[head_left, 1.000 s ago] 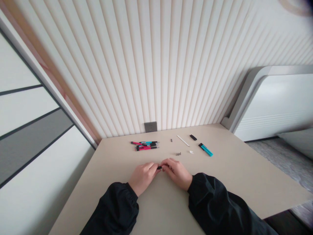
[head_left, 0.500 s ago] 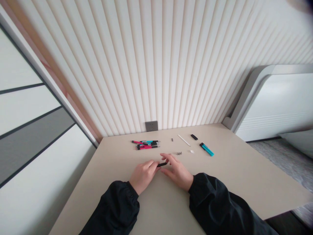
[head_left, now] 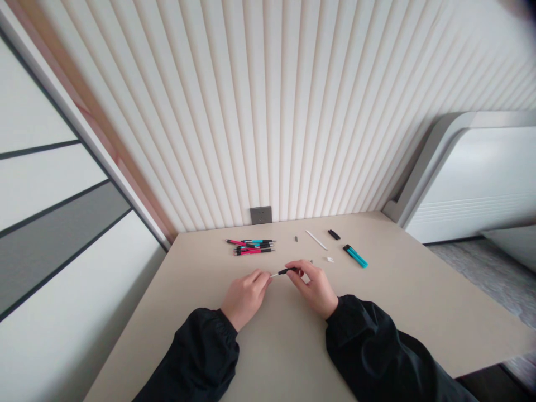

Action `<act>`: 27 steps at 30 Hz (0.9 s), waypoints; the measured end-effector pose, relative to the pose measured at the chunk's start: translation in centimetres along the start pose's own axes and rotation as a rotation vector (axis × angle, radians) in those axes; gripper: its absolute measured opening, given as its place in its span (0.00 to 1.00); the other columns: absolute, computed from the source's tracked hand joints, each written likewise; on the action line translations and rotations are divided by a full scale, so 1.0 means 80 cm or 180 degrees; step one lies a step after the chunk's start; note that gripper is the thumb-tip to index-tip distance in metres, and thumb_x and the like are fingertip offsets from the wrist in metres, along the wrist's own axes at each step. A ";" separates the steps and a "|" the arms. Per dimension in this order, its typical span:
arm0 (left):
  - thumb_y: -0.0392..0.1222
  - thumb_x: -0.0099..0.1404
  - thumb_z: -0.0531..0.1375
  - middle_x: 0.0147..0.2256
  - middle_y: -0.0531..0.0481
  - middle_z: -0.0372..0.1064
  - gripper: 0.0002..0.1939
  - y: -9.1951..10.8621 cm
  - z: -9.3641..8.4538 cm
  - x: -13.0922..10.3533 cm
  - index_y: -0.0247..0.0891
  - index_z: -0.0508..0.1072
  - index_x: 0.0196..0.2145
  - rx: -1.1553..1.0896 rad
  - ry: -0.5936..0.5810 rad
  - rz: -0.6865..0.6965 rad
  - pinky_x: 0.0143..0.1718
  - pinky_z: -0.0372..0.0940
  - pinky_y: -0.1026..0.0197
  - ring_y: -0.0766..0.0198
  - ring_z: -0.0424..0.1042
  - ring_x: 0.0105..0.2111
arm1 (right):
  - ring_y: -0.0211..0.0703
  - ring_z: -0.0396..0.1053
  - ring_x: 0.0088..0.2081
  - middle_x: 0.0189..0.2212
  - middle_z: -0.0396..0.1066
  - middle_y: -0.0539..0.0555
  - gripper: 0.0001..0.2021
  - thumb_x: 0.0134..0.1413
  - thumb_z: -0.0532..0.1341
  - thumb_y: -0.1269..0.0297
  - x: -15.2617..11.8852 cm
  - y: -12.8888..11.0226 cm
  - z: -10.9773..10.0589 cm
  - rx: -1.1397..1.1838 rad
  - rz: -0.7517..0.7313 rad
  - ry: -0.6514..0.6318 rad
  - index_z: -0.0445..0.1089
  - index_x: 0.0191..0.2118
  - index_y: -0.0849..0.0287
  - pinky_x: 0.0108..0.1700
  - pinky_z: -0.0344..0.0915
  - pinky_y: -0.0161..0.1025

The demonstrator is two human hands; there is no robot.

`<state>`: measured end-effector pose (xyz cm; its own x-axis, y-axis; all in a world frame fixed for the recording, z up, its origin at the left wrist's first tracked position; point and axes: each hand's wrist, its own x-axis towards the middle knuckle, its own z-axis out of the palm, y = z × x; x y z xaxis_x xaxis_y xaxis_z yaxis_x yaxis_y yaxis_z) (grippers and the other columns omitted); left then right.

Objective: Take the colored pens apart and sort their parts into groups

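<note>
Left hand [head_left: 246, 298]: fingertips pinched on thin white rod [head_left: 274, 275]. Right hand [head_left: 312, 285]: fingers closed on slim black tube [head_left: 288, 271], rod end meeting it, between hands above beige worktop [head_left: 276, 346]. Beyond: red, blue and black pens [head_left: 253, 252] in pile; right, blue-and-black barrels [head_left: 355, 256].

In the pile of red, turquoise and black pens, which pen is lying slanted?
The red-and-black pen whose end sticks out farthest left; the other pens lie nearly parallel to each other.
</note>
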<state>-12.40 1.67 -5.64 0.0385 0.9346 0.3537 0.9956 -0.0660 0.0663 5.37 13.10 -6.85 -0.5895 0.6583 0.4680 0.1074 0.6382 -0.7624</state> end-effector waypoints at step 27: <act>0.41 0.71 0.47 0.30 0.52 0.69 0.13 -0.005 0.006 -0.003 0.39 0.70 0.35 -0.0189 -0.0101 0.0006 0.28 0.60 0.64 0.64 0.71 0.28 | 0.50 0.71 0.40 0.36 0.76 0.57 0.14 0.55 0.55 0.57 0.064 0.164 -0.157 -0.2600 0.1810 0.0827 0.76 0.38 0.56 0.39 0.60 0.40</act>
<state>-12.75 1.66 -6.17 0.0438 0.9450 0.3241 0.9888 -0.0874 0.1212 13.83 29.87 -8.86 -0.1004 0.9521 0.2889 0.8856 0.2179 -0.4102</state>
